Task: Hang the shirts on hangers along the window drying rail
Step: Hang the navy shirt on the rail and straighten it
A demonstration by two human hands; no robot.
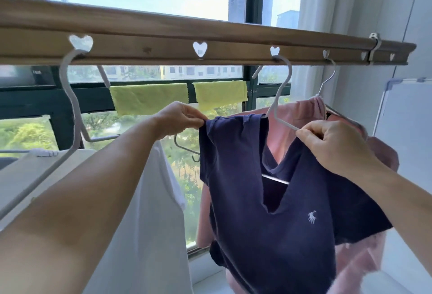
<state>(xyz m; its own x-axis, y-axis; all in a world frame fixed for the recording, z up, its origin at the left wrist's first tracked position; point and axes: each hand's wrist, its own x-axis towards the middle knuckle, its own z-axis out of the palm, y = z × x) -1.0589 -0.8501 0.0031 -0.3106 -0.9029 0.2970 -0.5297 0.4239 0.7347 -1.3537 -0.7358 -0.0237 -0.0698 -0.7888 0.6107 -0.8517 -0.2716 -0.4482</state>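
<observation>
A navy V-neck shirt (268, 212) with a small white logo hangs on a white hanger (280, 92) hooked into a heart-shaped slot of the wooden drying rail (163, 34). My left hand (180, 116) pinches the shirt's left shoulder at the hanger's end. My right hand (332, 144) grips the right shoulder fabric by the hanger's right arm. Behind it a pink shirt (304, 116) hangs on a thin metal hanger (327, 78). At the left a white shirt (149, 223) hangs from another white hanger (70, 97).
One heart slot (199, 48) between the white and navy shirts holds no hook. Two yellow-green cloths (149, 99) lie over the dark window bar behind. A dark empty hanger (187, 148) shows below my left hand. White curtain and cabinet (385, 25) stand at the right.
</observation>
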